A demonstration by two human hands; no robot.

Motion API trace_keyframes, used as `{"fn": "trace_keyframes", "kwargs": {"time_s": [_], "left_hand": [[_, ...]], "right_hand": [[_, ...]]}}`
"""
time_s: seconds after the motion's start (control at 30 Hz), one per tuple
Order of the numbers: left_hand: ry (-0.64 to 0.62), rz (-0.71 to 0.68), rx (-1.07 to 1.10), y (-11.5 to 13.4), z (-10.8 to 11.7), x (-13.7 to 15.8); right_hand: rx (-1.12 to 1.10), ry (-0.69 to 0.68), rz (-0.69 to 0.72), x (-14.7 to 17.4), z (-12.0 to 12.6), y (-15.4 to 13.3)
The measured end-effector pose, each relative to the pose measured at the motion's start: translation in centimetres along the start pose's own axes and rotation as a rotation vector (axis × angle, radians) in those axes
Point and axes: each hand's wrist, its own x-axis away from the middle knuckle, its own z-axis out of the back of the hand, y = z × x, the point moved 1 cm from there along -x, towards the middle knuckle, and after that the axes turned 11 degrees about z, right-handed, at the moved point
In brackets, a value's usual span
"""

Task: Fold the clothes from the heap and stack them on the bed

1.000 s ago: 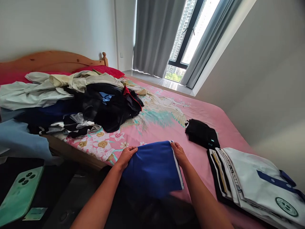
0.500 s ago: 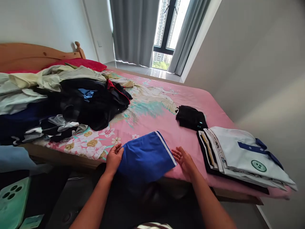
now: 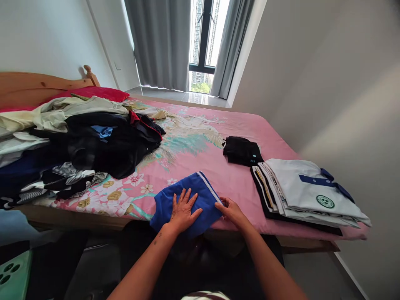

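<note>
A folded blue garment [image 3: 206,198] with a white stripe along its right edge lies at the bed's near edge, partly hanging over it. My left hand [image 3: 183,213] rests flat on top of the cloth, fingers spread. At the striped edge, my right hand [image 3: 231,211] pinches the fabric between thumb and fingers. To the right is a stack of folded clothes with a white polo shirt [image 3: 300,191] on top, its placket dark blue and its badge green. A folded black garment [image 3: 242,150] sits just behind that stack.
A loose heap of dark and pale clothes [image 3: 115,146] covers the bed's left side. A red pillow [image 3: 100,93] lies by the wooden headboard [image 3: 28,89]. The pink floral bedsheet [image 3: 200,162] spreads between the heap and stack. A green phone [image 3: 15,275] is at lower left.
My left hand has gone from the garment's left edge to lying flat on its top. My right hand has closed on the striped edge. The view has shifted slightly right.
</note>
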Motion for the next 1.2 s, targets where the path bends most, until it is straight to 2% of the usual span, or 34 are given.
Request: {"fn": "trace_keyframes", "kwargs": {"time_s": [0.2,0.33,0.4,0.53,0.6,0.7,0.77,0.87,0.97,1.07,1.13,1.2], "left_hand": [[0.030,0.012,-0.023,0.6,0.3,0.9],[0.067,-0.070,-0.033,2.4,0.0,3.2],[0.060,-0.099,-0.037,3.1,-0.5,4.1],[0.071,-0.063,-0.049,3.8,-1.4,4.5],[0.076,-0.050,-0.045,3.8,-1.4,4.3],[0.081,-0.039,-0.023,3.8,-1.3,4.1],[0.068,-0.027,0.004,3.7,-1.1,4.1],[0.021,0.004,0.055,3.8,-1.0,4.1],[-0.010,0.044,0.118,4.2,-0.7,4.3],[-0.025,0.075,0.210,4.1,0.0,4.3],[0.015,0.093,0.274,3.1,0.8,3.8],[0.135,0.147,0.292,1.0,1.9,2.9]], "right_hand": [[-0.027,-0.313,-0.091,-1.9,0.1,-1.7],[0.018,-0.431,-0.081,-2.4,-0.1,-2.2],[0.028,-0.447,-0.074,-2.4,-0.3,-2.4],[0.001,-0.425,-0.058,-2.2,-0.6,-3.1],[-0.103,-0.438,-0.053,-1.8,-0.6,-3.2],[-0.395,-0.454,-0.073,-0.1,-0.8,-2.5],[-0.588,-0.420,-0.101,1.6,-1.4,-1.2],[-0.748,-0.270,-0.038,4.1,-2.9,0.8],[-0.748,-0.124,0.074,5.5,-4.8,1.9],[-0.707,-0.043,0.077,5.4,-6.2,1.8],[-0.698,-0.008,0.042,5.0,-6.8,1.5],[-0.685,0.020,0.014,4.7,-7.3,1.3]]}}
